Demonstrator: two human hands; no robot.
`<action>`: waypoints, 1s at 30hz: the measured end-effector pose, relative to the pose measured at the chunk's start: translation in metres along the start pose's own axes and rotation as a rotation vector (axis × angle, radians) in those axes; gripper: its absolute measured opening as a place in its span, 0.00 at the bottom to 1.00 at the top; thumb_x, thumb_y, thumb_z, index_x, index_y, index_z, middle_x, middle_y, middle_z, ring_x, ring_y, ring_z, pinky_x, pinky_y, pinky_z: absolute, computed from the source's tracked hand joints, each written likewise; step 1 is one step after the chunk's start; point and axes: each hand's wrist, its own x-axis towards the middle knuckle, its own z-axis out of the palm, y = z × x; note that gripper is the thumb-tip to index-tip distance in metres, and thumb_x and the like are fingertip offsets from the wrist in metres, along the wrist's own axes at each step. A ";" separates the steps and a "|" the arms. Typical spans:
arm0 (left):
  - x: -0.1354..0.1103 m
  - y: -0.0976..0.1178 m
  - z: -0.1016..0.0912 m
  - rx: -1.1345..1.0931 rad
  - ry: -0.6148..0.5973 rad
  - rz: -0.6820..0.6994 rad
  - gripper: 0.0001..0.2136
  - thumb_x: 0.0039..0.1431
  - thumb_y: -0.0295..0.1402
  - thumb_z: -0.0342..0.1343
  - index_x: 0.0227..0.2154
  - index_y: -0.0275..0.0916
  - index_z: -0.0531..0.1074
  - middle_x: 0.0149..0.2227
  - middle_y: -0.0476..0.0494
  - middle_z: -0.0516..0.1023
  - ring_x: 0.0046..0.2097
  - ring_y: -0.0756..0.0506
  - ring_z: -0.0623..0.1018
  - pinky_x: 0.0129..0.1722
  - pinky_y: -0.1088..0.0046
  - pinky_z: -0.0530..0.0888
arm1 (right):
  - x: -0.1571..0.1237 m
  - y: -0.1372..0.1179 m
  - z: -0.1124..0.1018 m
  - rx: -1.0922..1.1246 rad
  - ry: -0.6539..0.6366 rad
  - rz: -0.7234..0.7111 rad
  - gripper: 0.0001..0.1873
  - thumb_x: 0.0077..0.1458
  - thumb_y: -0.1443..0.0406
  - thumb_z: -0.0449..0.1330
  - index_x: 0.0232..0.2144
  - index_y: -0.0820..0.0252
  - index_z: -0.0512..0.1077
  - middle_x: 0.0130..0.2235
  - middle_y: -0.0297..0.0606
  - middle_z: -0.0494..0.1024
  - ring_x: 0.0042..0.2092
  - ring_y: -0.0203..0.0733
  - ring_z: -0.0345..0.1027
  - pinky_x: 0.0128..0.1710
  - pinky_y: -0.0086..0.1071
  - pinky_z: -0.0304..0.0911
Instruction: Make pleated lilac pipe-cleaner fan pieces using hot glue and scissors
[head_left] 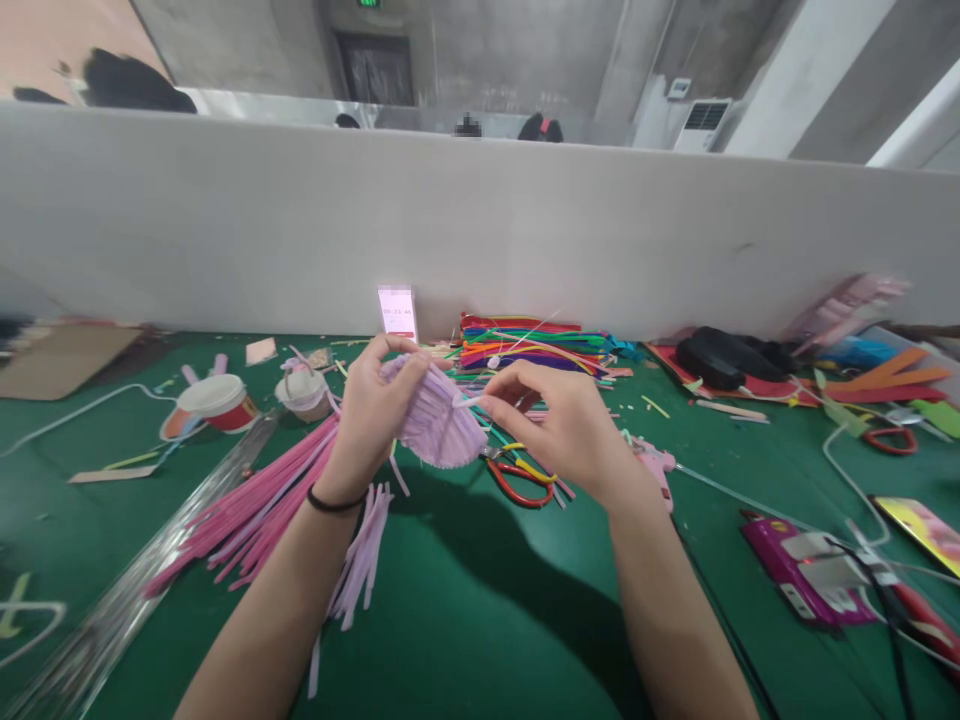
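Observation:
A lilac piece made of pipe cleaners [444, 420] laid side by side hangs above the green table. My left hand [381, 395] is closed on its upper left edge, thumb in front. In my right hand [551, 415], thumb and forefinger pinch the loose end of a pale pipe cleaner [469, 401], which reaches the piece's right side. Just below and right lie scissors with red handles [525, 488] and a yellow-handled tool [536, 470], partly behind the piece. Beneath my left wrist are short lilac pipe cleaners [364, 560] and a long pink bundle [255, 505].
Multicoloured pipe cleaners [532, 340] lie at the back by a phone [397, 312] propped against the white partition [465, 230]. Two cups, one a red-and-white tub [221, 403], stand left. On the right are a pink glue gun [655, 465], a magenta power strip [802, 575] and cables.

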 end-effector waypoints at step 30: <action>0.019 0.015 -0.020 -0.494 0.137 -0.308 0.05 0.52 0.31 0.60 0.25 0.35 0.78 0.27 0.45 0.81 0.26 0.51 0.77 0.27 0.78 0.76 | 0.008 0.040 -0.013 0.033 0.033 0.075 0.08 0.58 0.57 0.63 0.34 0.54 0.78 0.39 0.33 0.80 0.41 0.40 0.73 0.44 0.34 0.65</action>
